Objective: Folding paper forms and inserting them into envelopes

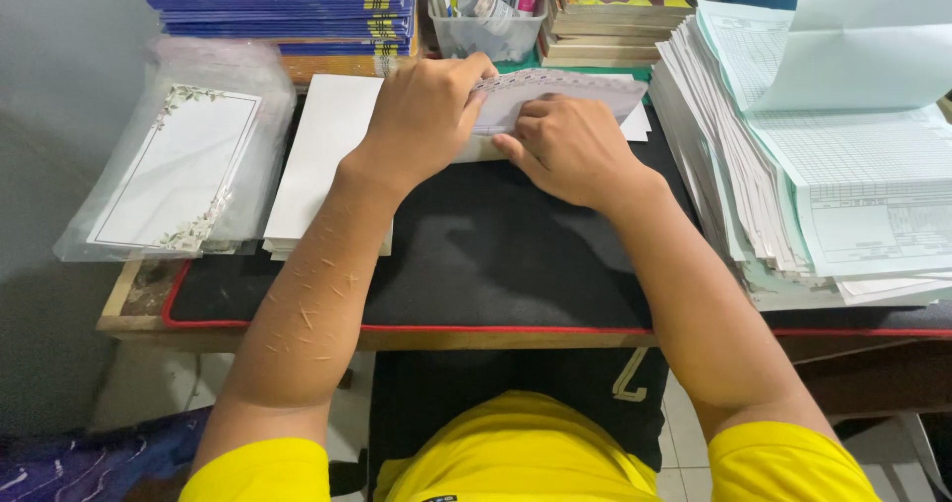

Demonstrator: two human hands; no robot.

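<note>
From the head camera we see our left hand (421, 115) and right hand (570, 150) both closed on a fanned bundle of white paper slips (555, 95), the fingers (474, 77) of the left curled over its top edge and those of the right pinching its lower edge. The bundle rests at the far edge of the black mat (476, 254) on the worktop (129, 309). Left of the mat lie a stack of white envelopes (322, 145) and a clear bag of floral-bordered cards (178, 165); right of it, a tall pile of printed forms (793, 175).
</note>
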